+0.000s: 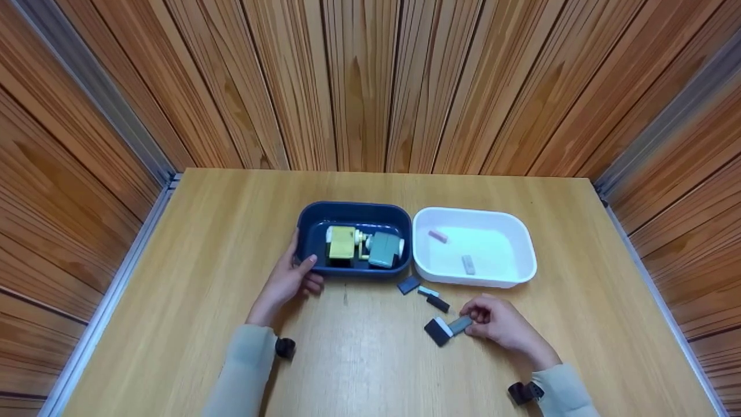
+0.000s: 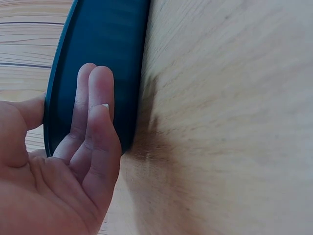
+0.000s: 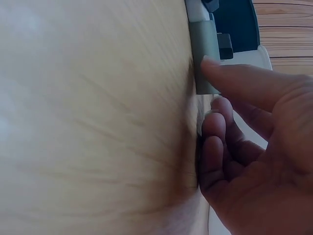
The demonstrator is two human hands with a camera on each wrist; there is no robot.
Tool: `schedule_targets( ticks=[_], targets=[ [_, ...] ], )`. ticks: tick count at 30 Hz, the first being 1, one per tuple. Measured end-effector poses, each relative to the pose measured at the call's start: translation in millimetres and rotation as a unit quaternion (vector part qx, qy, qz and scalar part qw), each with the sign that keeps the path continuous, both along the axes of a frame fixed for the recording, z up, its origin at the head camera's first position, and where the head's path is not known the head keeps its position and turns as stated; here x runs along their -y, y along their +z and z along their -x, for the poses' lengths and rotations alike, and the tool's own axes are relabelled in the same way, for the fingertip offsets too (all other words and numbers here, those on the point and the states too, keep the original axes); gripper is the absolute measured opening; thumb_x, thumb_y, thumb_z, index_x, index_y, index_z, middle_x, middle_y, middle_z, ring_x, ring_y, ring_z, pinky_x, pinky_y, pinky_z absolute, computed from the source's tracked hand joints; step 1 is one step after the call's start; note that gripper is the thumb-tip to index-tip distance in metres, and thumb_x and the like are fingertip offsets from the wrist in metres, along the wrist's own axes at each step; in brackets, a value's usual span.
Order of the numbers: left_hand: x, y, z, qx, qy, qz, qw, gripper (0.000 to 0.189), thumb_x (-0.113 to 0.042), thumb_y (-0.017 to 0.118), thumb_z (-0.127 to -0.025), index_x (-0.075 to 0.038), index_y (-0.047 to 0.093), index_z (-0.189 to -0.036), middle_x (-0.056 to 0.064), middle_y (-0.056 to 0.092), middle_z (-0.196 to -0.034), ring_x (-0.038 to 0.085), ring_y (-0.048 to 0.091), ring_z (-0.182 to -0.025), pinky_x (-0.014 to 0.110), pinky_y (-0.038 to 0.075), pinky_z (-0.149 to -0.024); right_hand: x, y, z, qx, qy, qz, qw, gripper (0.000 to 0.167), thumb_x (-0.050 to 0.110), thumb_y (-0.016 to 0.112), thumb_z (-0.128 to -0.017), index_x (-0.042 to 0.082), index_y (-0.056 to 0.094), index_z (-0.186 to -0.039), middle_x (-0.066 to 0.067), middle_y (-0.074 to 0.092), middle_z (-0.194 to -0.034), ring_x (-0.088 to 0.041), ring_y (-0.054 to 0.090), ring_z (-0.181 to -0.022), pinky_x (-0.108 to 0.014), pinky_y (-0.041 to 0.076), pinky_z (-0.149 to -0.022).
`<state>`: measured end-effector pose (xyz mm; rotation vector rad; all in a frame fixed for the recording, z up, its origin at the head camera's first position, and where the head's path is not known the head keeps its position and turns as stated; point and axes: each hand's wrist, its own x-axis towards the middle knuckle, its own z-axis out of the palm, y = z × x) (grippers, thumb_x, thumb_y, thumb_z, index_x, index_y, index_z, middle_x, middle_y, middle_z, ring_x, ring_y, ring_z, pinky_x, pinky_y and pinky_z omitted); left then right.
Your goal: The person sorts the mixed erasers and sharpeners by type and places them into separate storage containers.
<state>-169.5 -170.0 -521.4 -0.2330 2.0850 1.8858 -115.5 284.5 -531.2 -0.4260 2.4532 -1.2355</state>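
The surface carries everything I'm working with. Two bins sit side by side on it, walls touching or nearly so: the navy bin on the left and the white bin on the right. I judge the navy one stiff, light and rather slick, best taken by its rim.

My left hand has hold of that bin at its near left corner, thumb over the rim and fingers lying along the outer wall. My right hand is narrowed to a pinch on the grey-green block, low over the surface in front of the white bin.

Inside the navy bin lie a yellow block and a teal block, with small yellow parts between them.

The dark block, white along one side, meets the far end of the grey-green one; I can't tell whether they are joined. The grey-green piece looks light, rigid and smooth, hard to damage but apt to twist under fingertips at one end. I'd take it by its long sides, nearer the middle.

Smaller again, just beyond, come a flat navy piece, a black bar and a pale bar. The white bin holds a grey piece and a pink piece, well apart.
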Motion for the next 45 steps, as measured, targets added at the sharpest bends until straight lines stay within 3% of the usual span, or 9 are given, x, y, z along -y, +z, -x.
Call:
schedule_targets(
  ticks=[15, 30, 38, 45],
  targets=[
    [0.3, 0.4, -0.5, 0.006, -0.003, -0.004, 1.0000, 0.072, -0.030, 0.050, -0.106, -0.052, 0.003, -0.155, 0.020, 0.071, -0.090, 0.035, 0.070, -0.078, 0.037, 0.054, -0.064, 2.2, -1.4, -5.0, -0.030, 0.008, -0.010, 0.9995, 0.023, 0.008, 0.083, -0.080, 0.014, 0.075, -0.101, -0.002, 0.059, -0.095, -0.017, 0.053, -0.081, -0.024, 0.042, -0.069],
    [1.5, 1.8, -0.5, 0.009, -0.009, -0.007, 0.9999, 0.072, -0.033, 0.051, -0.105, -0.052, 0.003, -0.155, 0.021, 0.071, -0.092, 0.036, 0.070, -0.082, 0.040, 0.055, -0.069, -2.2, 2.3, -5.2, -0.032, 0.009, -0.010, 0.9994, 0.023, 0.011, 0.084, -0.080, 0.013, 0.075, -0.101, -0.002, 0.061, -0.096, -0.018, 0.058, -0.084, -0.025, 0.047, -0.072],
    [0.9, 0.6, 0.9, 0.008, -0.006, -0.003, 0.9999, 0.071, -0.032, 0.049, -0.106, -0.052, 0.003, -0.155, 0.021, 0.071, -0.091, 0.035, 0.070, -0.080, 0.040, 0.054, -0.069, -2.7, 10.2, -6.2, -0.038, 0.005, -0.016, 0.9992, 0.022, 0.012, 0.083, -0.081, 0.014, 0.075, -0.102, 0.000, 0.063, -0.097, -0.018, 0.058, -0.083, -0.026, 0.048, -0.070],
    [0.3, 1.1, 0.6, 0.005, -0.002, 0.003, 1.0000, 0.073, -0.031, 0.051, -0.105, -0.052, 0.003, -0.155, 0.020, 0.071, -0.089, 0.034, 0.070, -0.077, 0.038, 0.054, -0.064, -2.2, 20.4, -8.3, -0.073, 0.006, -0.019, 0.9971, 0.024, 0.009, 0.083, -0.080, 0.012, 0.076, -0.102, 0.001, 0.062, -0.096, -0.018, 0.060, -0.084, -0.028, 0.051, -0.072]
  ],
)
